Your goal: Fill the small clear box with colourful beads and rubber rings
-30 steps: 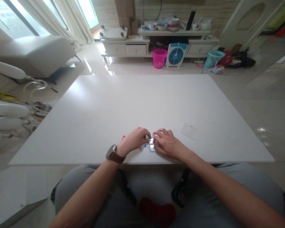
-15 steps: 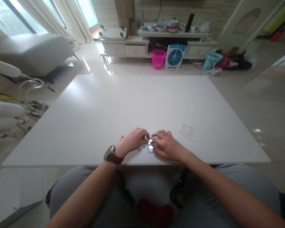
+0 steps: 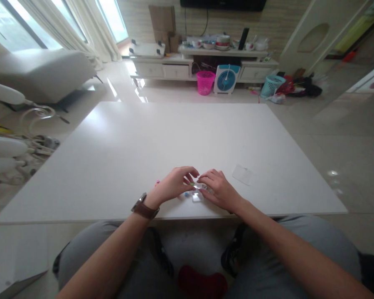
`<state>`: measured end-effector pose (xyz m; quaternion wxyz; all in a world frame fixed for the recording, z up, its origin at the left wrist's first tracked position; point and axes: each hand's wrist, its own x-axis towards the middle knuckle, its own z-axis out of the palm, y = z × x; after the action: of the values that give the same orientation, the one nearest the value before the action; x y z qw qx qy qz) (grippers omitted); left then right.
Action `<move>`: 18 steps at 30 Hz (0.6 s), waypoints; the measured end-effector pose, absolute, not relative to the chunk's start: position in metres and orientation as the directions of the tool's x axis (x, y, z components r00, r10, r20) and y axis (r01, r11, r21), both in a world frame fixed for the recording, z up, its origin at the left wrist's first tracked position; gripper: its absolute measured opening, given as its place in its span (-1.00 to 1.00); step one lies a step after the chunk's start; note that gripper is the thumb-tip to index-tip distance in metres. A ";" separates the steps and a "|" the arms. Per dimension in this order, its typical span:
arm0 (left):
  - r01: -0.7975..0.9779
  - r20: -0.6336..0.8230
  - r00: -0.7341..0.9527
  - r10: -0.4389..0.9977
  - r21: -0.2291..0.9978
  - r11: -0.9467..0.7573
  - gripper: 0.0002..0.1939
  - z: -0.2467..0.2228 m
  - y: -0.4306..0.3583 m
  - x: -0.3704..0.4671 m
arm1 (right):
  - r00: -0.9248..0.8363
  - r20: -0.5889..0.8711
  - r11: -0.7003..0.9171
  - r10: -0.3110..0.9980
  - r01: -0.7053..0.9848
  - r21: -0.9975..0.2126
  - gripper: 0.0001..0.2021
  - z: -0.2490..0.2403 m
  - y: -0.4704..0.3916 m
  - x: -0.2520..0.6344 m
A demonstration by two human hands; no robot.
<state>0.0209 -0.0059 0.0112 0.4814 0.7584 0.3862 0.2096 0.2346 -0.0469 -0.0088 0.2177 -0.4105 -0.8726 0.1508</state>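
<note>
My left hand [image 3: 175, 182], with a watch on its wrist, is near the table's front edge. A tiny green piece [image 3: 192, 184] shows between its thumb and a curled finger, while the index finger stretches out above. My right hand [image 3: 217, 189] curves its fingers around a small clear plastic box [image 3: 197, 196], whose far part they hide. Beside the box, under my left hand, lies a small blue piece [image 3: 186, 194]. A pink and orange piece [image 3: 157, 182] peeks out behind my left wrist. The small pieces' exact kind cannot be made out.
A flat clear plastic sheet or lid [image 3: 242, 175] lies on the white table [image 3: 174, 133], right of my hands. Past the table stand a pink basket [image 3: 205, 83], a blue fan [image 3: 226, 79] and a low cabinet [image 3: 176, 71]. White chairs [image 3: 4, 147] are at the left.
The camera view has tilted up slightly. My left hand's index finger has lifted and spread from the thumb. My right fingers have shifted a little on the clear box.
</note>
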 end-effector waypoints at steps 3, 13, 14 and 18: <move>0.282 -0.086 0.623 0.778 0.952 -0.120 -0.66 0.012 -0.008 0.025 | -0.558 0.320 0.639 0.766 0.602 -0.480 -0.87 -0.010 -0.047 0.234; 0.140 -0.110 0.642 0.759 0.990 0.025 -0.43 0.004 -0.008 0.026 | -0.568 0.420 0.695 0.707 0.448 -0.563 -0.94 -0.016 -0.047 0.232; 0.140 -0.117 0.644 0.756 0.990 0.034 -0.43 0.005 -0.008 0.026 | -0.559 0.435 0.695 0.706 0.428 -0.578 -0.94 -0.017 -0.046 0.232; 0.191 -0.155 0.640 0.752 0.981 0.040 -0.45 0.007 -0.004 0.021 | -0.474 0.455 0.646 0.753 0.402 -0.649 -0.95 -0.018 -0.045 0.233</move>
<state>0.0212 -0.0040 0.0069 0.6249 0.6555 0.3596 0.2247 0.2327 -0.0447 -0.0180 0.3747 -0.3498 -0.8261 0.2340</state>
